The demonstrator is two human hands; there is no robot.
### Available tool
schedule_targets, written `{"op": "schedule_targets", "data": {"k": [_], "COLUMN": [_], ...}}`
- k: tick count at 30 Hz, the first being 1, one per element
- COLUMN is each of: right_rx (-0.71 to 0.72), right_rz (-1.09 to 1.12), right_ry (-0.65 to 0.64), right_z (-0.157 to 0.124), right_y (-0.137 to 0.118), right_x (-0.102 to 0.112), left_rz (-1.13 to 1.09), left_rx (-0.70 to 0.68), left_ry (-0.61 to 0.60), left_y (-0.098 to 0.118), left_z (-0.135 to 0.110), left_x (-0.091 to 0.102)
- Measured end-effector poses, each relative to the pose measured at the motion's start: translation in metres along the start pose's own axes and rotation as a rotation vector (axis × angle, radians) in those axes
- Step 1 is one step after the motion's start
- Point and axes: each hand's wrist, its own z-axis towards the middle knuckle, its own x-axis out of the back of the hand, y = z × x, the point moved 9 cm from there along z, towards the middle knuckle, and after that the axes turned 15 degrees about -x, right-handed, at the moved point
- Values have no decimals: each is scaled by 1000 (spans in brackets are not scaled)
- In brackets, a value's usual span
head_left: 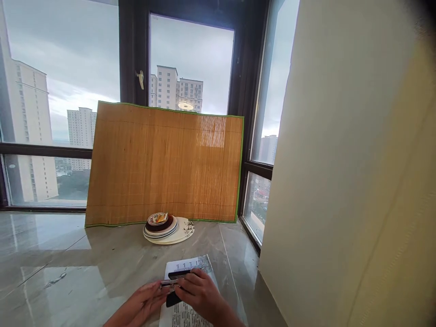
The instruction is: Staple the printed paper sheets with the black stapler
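Observation:
Just above the printed papers, my right hand point(201, 290) grips a black stapler point(173, 299) that is spread apart. Its black upper arm and black base stick out past my fingers, with a shiny metal part between them. My left hand point(150, 294) comes in from the left, its fingertips pinched at the end of the metal part. Whether small staples are between those fingertips is too small to tell. The printed papers point(184, 315) lie on the grey marble-look surface beneath both hands, partly covered by them.
A stack of plates point(161, 234) stands further back, on an oval white plate point(186, 227) with a dark plant pattern. Behind it a bamboo mat point(163, 163) with green edging leans against the windows. A pale wall point(327, 181) rises close on the right.

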Motion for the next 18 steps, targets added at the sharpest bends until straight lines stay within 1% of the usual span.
{"op": "schedule_targets", "data": {"k": [2,5,7,9,12,13,15,16,17,18], "right_rx": [-20,-60,-122,-290,-617,-694,-800,-833,-851,-841], "right_rz": [27,63,116,251,474,522,576,591,601,608], "right_ry": [4,15,28,79,158,145,55,-8,-66,-113], "right_z": [0,3,4,2,-20,-29,-43,-48,-49,-47], "right_y": [0,3,13,40,94,108,126,130,130,126], "right_x": [4,7,4,0,-18,-28,-48,-56,-60,-61], "left_rz": [-2,-20,-43,-77,-135,-143,-137,-127,-116,-103], "left_rx": [-21,-40,-28,-21,-91,-130,-182,-181,-172,-159], "left_ry": [8,-7,-4,48,210,278,376,383,356,296], "left_y": [3,6,6,6,10,12,15,14,13,12], "left_z": [1,2,2,4,10,13,16,17,18,19], "left_x": [-1,-6,-8,-3,16,25,39,41,39,34]}}
